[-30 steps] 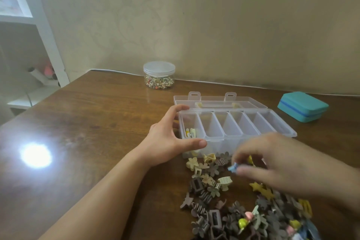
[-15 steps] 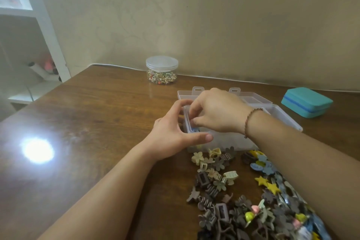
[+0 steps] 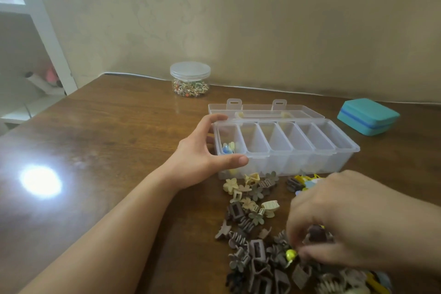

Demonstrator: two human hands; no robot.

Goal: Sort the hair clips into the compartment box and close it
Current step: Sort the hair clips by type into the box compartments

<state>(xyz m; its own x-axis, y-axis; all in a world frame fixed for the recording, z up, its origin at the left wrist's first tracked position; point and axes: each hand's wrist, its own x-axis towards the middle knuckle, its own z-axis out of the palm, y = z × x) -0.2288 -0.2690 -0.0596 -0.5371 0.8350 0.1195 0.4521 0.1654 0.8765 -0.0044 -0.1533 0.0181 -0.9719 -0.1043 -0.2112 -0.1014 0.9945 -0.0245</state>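
A clear plastic compartment box point(image 3: 346, 144) lies open on the wooden table, its lid point(image 3: 262, 112) folded back behind it. Its leftmost compartment holds a few small clips point(image 3: 228, 148), blue and yellow; the other compartments look empty. My left hand point(image 3: 202, 155) grips the box's left end, thumb on the front wall, fingers at the back corner. In front of the box lies a heap of brown, beige and coloured hair clips point(image 3: 253, 227). My right hand point(image 3: 341, 219) is down in the heap, blurred, its fingertips pinched at a small yellow-green clip point(image 3: 290, 255).
A round clear jar point(image 3: 190, 79) with small colourful pieces stands at the back by the wall. A teal case point(image 3: 368, 116) lies to the right of the box. A white shelf unit point(image 3: 35, 31) stands off the table's left edge. A bright light glare point(image 3: 40, 180) reflects on the tabletop.
My right hand left the leftmost compartment, where a blue clip now lies, and came back down to the heap. My left hand has stayed on the box.
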